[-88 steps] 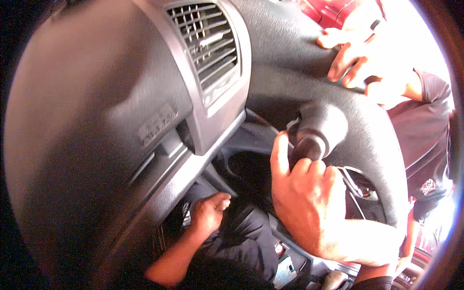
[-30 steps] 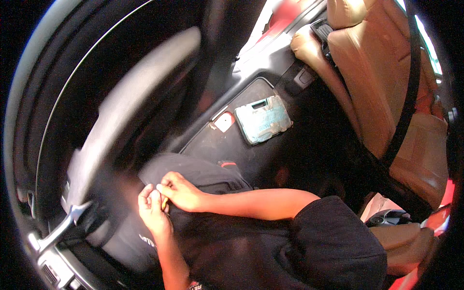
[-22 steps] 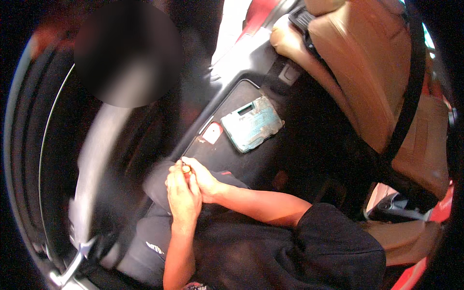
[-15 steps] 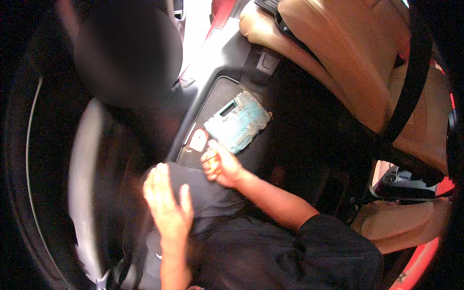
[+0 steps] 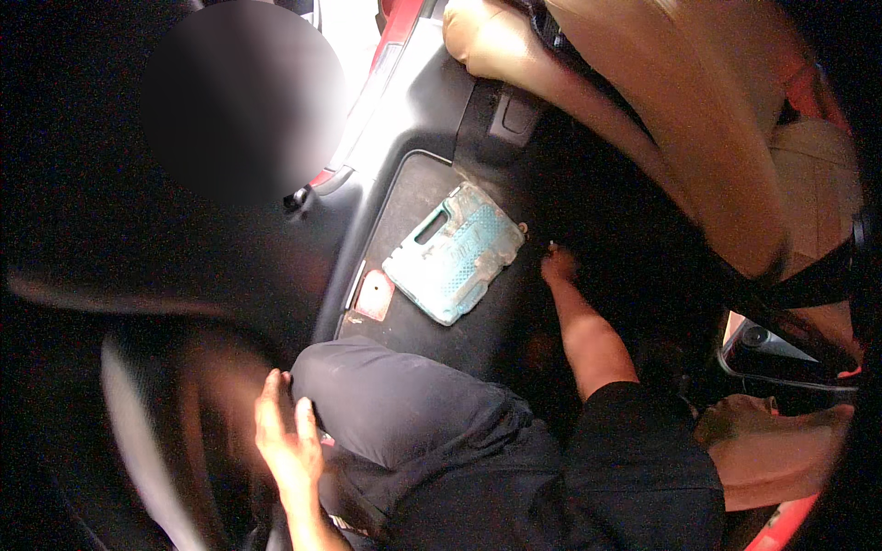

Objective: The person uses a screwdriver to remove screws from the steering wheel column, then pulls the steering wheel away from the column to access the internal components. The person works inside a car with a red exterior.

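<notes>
Resting open left hand [image 5: 287, 439] on knee [image 5: 367, 390]; right hand [image 5: 557, 265] reaching footwell, grip unclear.

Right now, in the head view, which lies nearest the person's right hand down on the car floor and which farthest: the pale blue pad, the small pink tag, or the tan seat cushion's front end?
From the right hand:
1. Pale blue pad, just to its left on the dark floor mat.
2. Small pink tag, farther left, beyond the pad.
3. Tan seat cushion's front end, far up at the top of the picture.

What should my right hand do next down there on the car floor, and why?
Probably slide a little left to the light blue pad. The right hand is empty beside its edge, low on the dark floor mat; the left hand rests by the knee.
</notes>
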A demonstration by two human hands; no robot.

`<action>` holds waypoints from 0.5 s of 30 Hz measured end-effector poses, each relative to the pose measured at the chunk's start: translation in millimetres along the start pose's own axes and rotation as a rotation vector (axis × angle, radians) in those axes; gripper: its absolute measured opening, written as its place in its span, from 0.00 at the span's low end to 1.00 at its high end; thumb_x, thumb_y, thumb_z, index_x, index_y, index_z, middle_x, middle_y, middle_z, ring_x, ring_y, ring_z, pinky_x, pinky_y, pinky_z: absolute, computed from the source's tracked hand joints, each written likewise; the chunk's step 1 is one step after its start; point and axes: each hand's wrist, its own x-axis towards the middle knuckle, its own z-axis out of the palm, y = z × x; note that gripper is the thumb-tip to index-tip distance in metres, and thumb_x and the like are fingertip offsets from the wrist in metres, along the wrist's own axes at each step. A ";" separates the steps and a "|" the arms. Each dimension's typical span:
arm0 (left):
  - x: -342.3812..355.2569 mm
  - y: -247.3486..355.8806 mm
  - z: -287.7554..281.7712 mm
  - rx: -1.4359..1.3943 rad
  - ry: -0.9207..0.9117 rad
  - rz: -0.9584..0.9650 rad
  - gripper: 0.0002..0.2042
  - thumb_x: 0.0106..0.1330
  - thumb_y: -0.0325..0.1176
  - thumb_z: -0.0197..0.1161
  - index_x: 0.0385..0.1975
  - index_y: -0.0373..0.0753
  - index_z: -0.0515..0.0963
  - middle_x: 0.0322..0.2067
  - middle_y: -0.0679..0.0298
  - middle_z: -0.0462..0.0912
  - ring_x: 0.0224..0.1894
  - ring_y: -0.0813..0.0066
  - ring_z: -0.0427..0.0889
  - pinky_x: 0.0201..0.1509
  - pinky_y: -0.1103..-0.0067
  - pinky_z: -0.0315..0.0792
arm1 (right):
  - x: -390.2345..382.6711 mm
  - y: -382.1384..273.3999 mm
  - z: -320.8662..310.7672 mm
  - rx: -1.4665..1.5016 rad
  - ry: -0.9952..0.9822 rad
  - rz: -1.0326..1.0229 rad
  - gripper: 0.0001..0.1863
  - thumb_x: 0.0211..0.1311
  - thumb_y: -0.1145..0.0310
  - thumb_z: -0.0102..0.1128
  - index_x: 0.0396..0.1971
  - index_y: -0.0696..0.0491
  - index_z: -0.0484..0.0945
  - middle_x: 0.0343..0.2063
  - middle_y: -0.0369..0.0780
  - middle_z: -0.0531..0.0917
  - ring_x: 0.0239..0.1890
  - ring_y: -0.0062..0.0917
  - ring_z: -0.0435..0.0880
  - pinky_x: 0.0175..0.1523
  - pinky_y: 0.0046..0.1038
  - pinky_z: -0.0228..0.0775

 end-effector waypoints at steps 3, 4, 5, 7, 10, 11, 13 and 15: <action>10.7 5.0 17.2 -0.077 0.000 -0.045 0.24 0.65 0.23 0.61 0.63 0.34 0.69 0.55 0.51 0.81 0.59 0.60 0.79 0.66 0.69 0.68 | -45.8 -56.6 -5.9 -0.357 0.498 -0.420 0.32 0.58 0.56 0.63 0.62 0.53 0.71 0.62 0.58 0.70 0.66 0.51 0.67 0.67 0.50 0.60; 10.0 -0.6 24.8 -0.113 0.021 -0.078 0.24 0.66 0.23 0.60 0.64 0.34 0.69 0.55 0.51 0.81 0.59 0.61 0.78 0.66 0.69 0.68 | -72.1 -82.9 -9.8 -0.155 0.157 -0.528 0.36 0.56 0.53 0.65 0.62 0.57 0.69 0.61 0.58 0.71 0.64 0.48 0.70 0.67 0.47 0.62; 11.4 -3.3 32.9 -0.152 0.035 -0.098 0.24 0.67 0.23 0.60 0.64 0.33 0.69 0.55 0.52 0.80 0.59 0.62 0.78 0.67 0.69 0.67 | -100.2 -110.9 -0.4 0.075 -0.004 -0.575 0.36 0.57 0.52 0.65 0.60 0.59 0.69 0.56 0.57 0.76 0.59 0.47 0.76 0.64 0.45 0.66; 22.9 -5.2 46.8 -0.338 0.039 -0.188 0.23 0.68 0.24 0.59 0.64 0.33 0.69 0.58 0.49 0.78 0.61 0.61 0.77 0.67 0.67 0.67 | -151.4 -180.0 6.6 0.075 -0.496 -0.436 0.36 0.60 0.49 0.62 0.57 0.63 0.68 0.44 0.56 0.83 0.46 0.49 0.85 0.55 0.44 0.74; 52.4 9.5 57.7 -0.545 -0.030 -0.193 0.21 0.71 0.21 0.56 0.64 0.32 0.68 0.55 0.51 0.79 0.58 0.67 0.77 0.65 0.72 0.70 | -145.5 -212.7 84.3 -0.259 -0.248 -0.463 0.30 0.63 0.51 0.61 0.54 0.59 0.68 0.41 0.53 0.83 0.42 0.40 0.87 0.47 0.37 0.79; 59.0 11.6 55.9 -0.505 -0.067 -0.231 0.20 0.72 0.24 0.55 0.64 0.32 0.68 0.53 0.52 0.81 0.55 0.67 0.79 0.63 0.73 0.72 | -143.7 -212.0 97.2 -0.330 -0.173 -0.499 0.28 0.64 0.53 0.59 0.55 0.58 0.68 0.40 0.52 0.83 0.41 0.39 0.86 0.45 0.37 0.79; 67.6 -10.7 57.2 -0.597 -0.176 -0.274 0.19 0.73 0.28 0.55 0.63 0.31 0.69 0.50 0.52 0.82 0.51 0.68 0.82 0.59 0.73 0.75 | -152.8 -198.6 112.0 -0.481 -0.045 -0.579 0.23 0.67 0.58 0.55 0.56 0.55 0.68 0.37 0.48 0.82 0.39 0.36 0.86 0.43 0.36 0.79; 72.4 -32.4 84.1 -0.951 -0.188 -0.420 0.19 0.73 0.32 0.57 0.60 0.31 0.71 0.44 0.53 0.85 0.43 0.69 0.84 0.49 0.75 0.79 | -167.1 -171.2 110.3 -0.419 -0.059 -0.714 0.17 0.67 0.66 0.51 0.54 0.50 0.73 0.35 0.45 0.80 0.37 0.34 0.84 0.41 0.35 0.77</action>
